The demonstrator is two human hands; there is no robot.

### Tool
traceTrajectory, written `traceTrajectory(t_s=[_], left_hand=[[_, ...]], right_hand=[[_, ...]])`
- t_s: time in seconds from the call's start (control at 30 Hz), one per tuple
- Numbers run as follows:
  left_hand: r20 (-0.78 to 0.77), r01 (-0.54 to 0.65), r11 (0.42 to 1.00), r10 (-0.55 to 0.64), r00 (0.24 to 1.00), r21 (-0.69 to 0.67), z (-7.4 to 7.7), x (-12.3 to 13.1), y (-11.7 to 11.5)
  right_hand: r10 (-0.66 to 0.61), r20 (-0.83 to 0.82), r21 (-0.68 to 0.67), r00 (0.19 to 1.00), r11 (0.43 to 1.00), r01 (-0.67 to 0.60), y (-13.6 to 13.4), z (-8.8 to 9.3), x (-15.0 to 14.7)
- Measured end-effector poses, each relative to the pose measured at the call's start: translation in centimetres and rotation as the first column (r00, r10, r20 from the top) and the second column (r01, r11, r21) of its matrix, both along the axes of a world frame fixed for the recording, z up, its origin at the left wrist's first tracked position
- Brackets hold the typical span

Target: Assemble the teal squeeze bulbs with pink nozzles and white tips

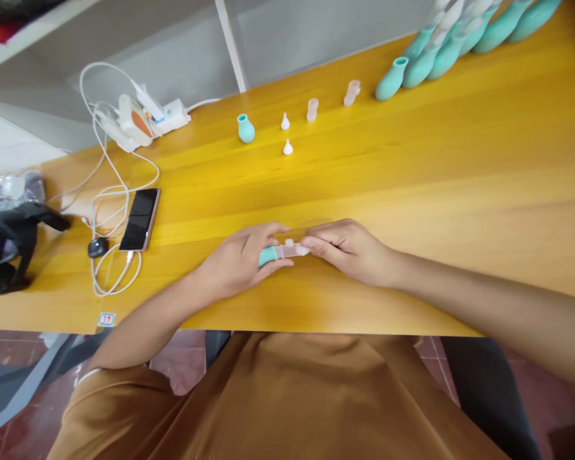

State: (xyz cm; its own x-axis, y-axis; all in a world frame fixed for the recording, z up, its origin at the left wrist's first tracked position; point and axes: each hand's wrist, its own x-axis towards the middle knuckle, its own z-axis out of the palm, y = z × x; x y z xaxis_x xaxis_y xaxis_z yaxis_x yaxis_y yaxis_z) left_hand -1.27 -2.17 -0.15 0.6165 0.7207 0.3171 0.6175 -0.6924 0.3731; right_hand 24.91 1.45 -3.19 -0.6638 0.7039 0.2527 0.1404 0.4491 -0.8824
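Observation:
My left hand (242, 259) is closed around a teal rubber bulb (268, 255) just above the yellow wooden table (412, 191). My right hand (347, 249) pinches the clear plastic cap (292, 249) fitted on the bulb's end. Both hands meet near the table's front edge. Farther back stand a loose teal bulb (245, 128), two small white tips (287, 147), and two clear caps (312, 109).
A row of assembled teal bulbs (441, 48) lies at the back right. At the left are a phone (140, 218), white cables and a power strip (141, 118), a black stand (14, 243) and a plastic bag (9, 188).

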Motion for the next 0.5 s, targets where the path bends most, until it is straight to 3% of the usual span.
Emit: traceTrajectory(t_s=[0.2, 0.4, 0.5], left_hand=[[-0.020, 0.061, 0.998, -0.061, 0.998, 0.007, -0.4, 0.6, -0.3], [0.103, -0.191, 0.981, 0.192, 0.976, -0.025, -0.6, 1.2, -0.9], [0.131, -0.172, 0.985, 0.171, 0.977, 0.000, 0.1, 1.1, -0.9]], right_hand=[[0.006, -0.013, -0.053, 1.000, 0.999, -0.006, 0.1, 0.1, 0.0], [-0.019, -0.037, -0.086, 0.999, 0.996, 0.016, -0.1, 0.5, -0.1], [-0.042, -0.059, -0.089, 0.997, 0.995, 0.037, -0.2, 0.6, -0.2]])
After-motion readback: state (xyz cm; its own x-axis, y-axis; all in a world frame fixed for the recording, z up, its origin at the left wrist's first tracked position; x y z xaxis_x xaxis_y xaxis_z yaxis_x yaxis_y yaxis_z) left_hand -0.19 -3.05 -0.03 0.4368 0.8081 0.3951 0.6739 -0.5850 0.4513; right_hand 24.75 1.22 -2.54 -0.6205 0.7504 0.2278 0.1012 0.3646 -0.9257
